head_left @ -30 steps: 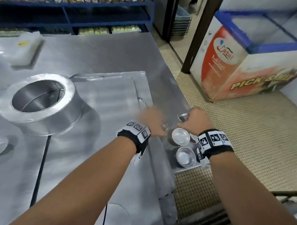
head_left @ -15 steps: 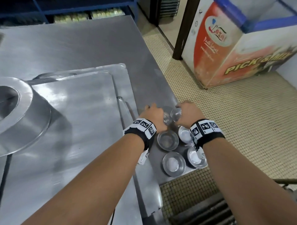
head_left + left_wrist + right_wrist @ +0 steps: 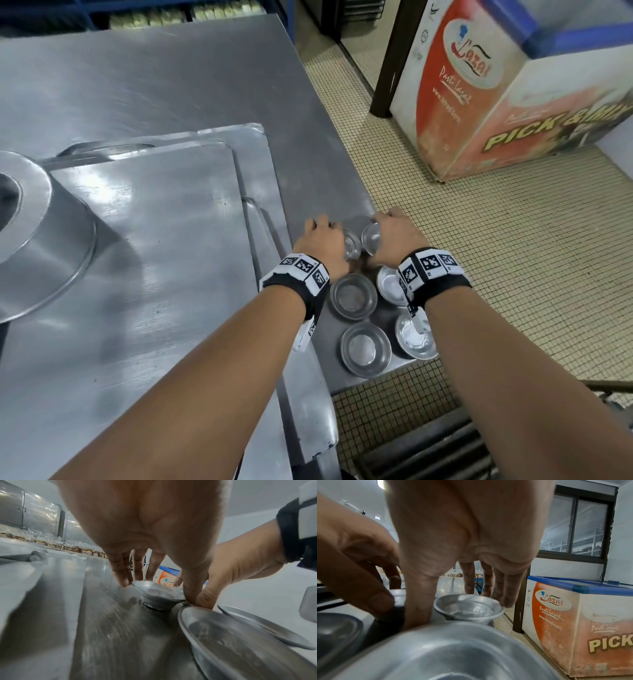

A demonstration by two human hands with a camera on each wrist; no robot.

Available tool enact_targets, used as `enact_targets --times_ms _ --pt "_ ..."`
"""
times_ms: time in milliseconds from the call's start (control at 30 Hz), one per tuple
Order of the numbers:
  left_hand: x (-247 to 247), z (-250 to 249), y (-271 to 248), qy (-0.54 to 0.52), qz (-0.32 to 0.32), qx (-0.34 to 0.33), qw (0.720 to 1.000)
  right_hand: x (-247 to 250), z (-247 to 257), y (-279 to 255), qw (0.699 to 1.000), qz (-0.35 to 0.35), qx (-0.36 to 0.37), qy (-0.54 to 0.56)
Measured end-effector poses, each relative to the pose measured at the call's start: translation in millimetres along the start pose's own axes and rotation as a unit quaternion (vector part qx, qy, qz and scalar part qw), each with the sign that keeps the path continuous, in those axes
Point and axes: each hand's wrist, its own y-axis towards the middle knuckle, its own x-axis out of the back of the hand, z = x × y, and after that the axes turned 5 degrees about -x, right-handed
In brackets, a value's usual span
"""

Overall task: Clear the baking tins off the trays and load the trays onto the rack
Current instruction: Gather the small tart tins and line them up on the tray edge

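1. Now your left hand (image 3: 323,245) is pinching one small tin (image 3: 158,596) by its rim on the steel table (image 3: 191,75).
2. Your right hand (image 3: 397,240) is apparently pinching the neighbouring tin (image 3: 468,608).
3. Four more tins (image 3: 352,296) are sitting nearer you, beside the trays (image 3: 147,240).

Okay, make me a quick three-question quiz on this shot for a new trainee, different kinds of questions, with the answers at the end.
1. True or false: the left hand and the right hand each grip a small baking tin.
2. Not counting the two tins in the hands, how many small tins show on the table corner in the head view?
3. Multiple choice: the freezer chest with the orange label stands A) on the table, B) on the tiled floor to the right of the table, C) on a tray.

Key: 1 true; 2 four; 3 B.
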Motion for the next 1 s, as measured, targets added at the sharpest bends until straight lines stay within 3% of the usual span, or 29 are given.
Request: enact_targets --times_ms 333,633,833,1000 --pt "41 42 -65 -0.033 -0.025 0.021 0.999 11 48 -45 0.997 -0.062 0.046 -0.025" --pt "55 153 -232 -0.086 -0.054 0.142 0.985 -38 171 -142 0.983 0.021 0.179 -0.031" --pt "45 233 -373 -0.084 -0.084 0.266 0.957 -93 262 -232 0.943 0.091 0.315 -0.064" --pt "27 281 -477 -0.034 -0.092 0.387 0.917 -137 322 -304 0.884 0.149 0.426 -0.124"
